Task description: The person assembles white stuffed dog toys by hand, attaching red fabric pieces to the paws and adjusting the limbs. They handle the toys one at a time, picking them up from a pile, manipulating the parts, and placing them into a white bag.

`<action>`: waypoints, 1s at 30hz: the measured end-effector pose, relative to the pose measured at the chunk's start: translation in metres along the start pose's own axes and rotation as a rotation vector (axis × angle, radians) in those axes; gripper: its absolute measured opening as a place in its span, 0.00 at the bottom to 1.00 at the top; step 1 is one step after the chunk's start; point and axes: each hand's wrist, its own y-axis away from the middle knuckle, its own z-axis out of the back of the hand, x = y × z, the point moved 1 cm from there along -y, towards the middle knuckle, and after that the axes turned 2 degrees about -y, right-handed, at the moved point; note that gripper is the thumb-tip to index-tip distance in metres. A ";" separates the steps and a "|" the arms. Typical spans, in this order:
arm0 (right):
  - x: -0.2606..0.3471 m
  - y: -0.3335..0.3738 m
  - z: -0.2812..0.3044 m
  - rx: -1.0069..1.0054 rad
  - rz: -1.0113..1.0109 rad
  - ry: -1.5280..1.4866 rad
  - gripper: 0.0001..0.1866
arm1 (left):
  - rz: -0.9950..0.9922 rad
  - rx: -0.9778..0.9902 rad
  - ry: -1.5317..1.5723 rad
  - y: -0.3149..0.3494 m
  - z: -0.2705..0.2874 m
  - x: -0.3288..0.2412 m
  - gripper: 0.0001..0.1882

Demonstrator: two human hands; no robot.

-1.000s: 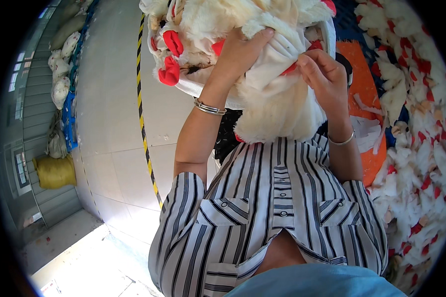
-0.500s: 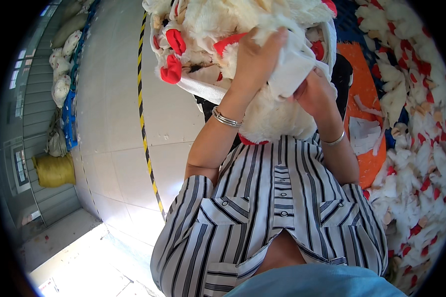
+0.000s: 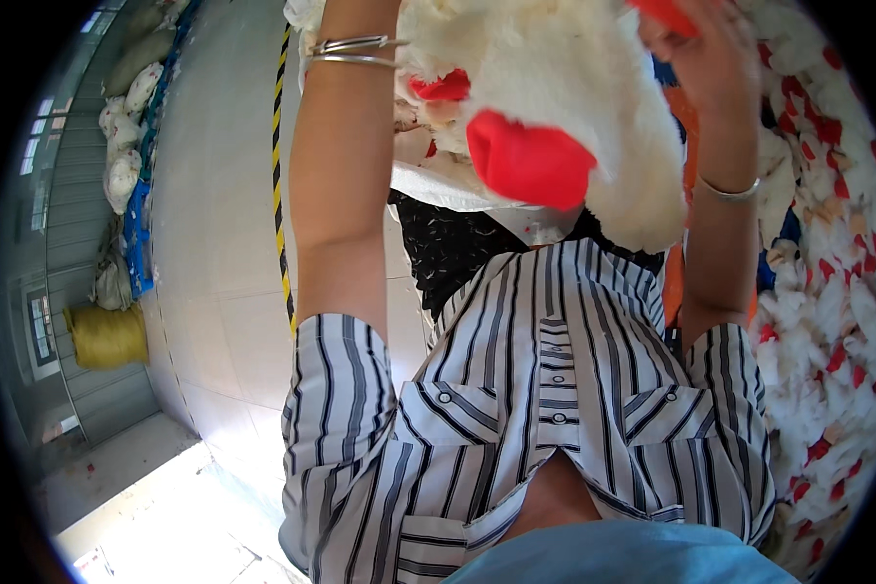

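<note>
We see the cream fluffy piece (image 3: 594, 102) hanging below and to the left of the right hand's fingers, with a rounded red patch (image 3: 528, 161) showing on its lower part. The right hand (image 3: 708, 58), a little blurred, has its thumb and fingers closed in a pinch on a bit of red cloth (image 3: 668, 13) (whether that belongs to the fluffy piece, we cannot tell). The left hand lies past the upper edge, so we cannot tell how its fingers stand; we see only its forearm (image 3: 343, 185) and bracelets (image 3: 352, 51).

Farther left of the right fingers, behind the fluffy piece, we make out the rim of a white container (image 3: 434, 186), holding more cream fluff with red bits (image 3: 440, 86). To the right of those fingers spreads a heap of cream and red scraps (image 3: 827, 321). Far to their left, beyond the striped tape (image 3: 279, 165), stand pale sacks (image 3: 121, 180) and a yellow sack (image 3: 108, 338).
</note>
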 end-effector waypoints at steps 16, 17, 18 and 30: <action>-0.035 0.068 0.023 0.217 0.392 0.898 0.07 | 0.042 -0.094 0.377 0.029 -0.051 0.076 0.07; -0.019 0.059 0.027 0.183 0.556 1.004 0.09 | -0.004 -0.146 0.356 0.018 -0.047 0.071 0.07; -0.006 0.046 0.028 0.140 0.577 0.955 0.06 | -0.045 -0.203 0.336 0.005 -0.041 0.059 0.07; -0.104 0.037 0.062 0.046 0.121 0.769 0.07 | 0.225 0.109 0.138 0.059 -0.045 0.089 0.11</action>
